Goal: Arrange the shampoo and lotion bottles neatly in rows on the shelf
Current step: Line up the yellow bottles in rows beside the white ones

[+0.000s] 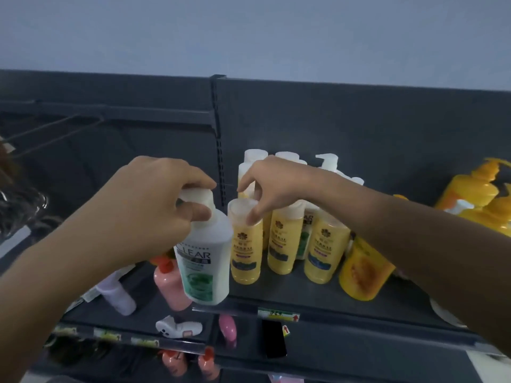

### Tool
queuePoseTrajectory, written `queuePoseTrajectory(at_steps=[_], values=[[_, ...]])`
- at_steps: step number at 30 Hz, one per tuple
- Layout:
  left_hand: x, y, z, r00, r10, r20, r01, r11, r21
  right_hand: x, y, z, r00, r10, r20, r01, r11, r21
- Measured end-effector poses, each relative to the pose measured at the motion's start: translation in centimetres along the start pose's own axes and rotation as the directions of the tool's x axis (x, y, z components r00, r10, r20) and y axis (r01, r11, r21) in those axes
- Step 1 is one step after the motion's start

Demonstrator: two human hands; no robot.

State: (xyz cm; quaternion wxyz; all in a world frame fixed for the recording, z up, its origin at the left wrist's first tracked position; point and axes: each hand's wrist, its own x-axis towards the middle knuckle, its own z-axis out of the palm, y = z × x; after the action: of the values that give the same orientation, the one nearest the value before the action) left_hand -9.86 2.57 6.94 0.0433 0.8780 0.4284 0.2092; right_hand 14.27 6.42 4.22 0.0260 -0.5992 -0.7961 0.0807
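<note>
My left hand (154, 205) grips the white pump top of a white shampoo bottle (206, 261) with a green label, held above the front edge of the dark shelf (304, 295). My right hand (272, 186) pinches the clear cap of a yellow bottle (245, 250) standing at the left end of a row. Two more yellow bottles (284, 244) (325, 250) stand to its right. Behind them are several white-capped bottles (255, 156) and a white pump bottle (329, 161), partly hidden by my right arm.
A large yellow-orange bottle (362, 269) stands right of the row, and orange pump bottles (475, 186) sit at the far right. On the lower left shelf are a pink bottle (168, 286) and a pale lilac bottle (119, 295). A slotted upright post (218, 111) divides the shelf bays.
</note>
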Motion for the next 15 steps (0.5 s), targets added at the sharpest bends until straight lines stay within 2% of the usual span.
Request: queuePoseTrajectory(at_steps=[9,12,15], values=[[4.0,6.0,4.7,0.979,0.196,0.060,-0.193,0.980,-0.049,-7.2,6.6,-3.0,0.976,0.130,-0.177,-0.131,0.991,0.002],[4.9,8.3,6.7,0.970,0.233,0.067,-0.227,0.970,-0.086,-8.9,8.5,-2.9,0.969,0.195,-0.155,-0.209,0.975,-0.080],[5.6,10.2,8.3,0.960,0.271,0.076,-0.263,0.959,-0.102,-10.1,9.6,-1.7,0.966,0.249,-0.065,-0.255,0.962,-0.096]])
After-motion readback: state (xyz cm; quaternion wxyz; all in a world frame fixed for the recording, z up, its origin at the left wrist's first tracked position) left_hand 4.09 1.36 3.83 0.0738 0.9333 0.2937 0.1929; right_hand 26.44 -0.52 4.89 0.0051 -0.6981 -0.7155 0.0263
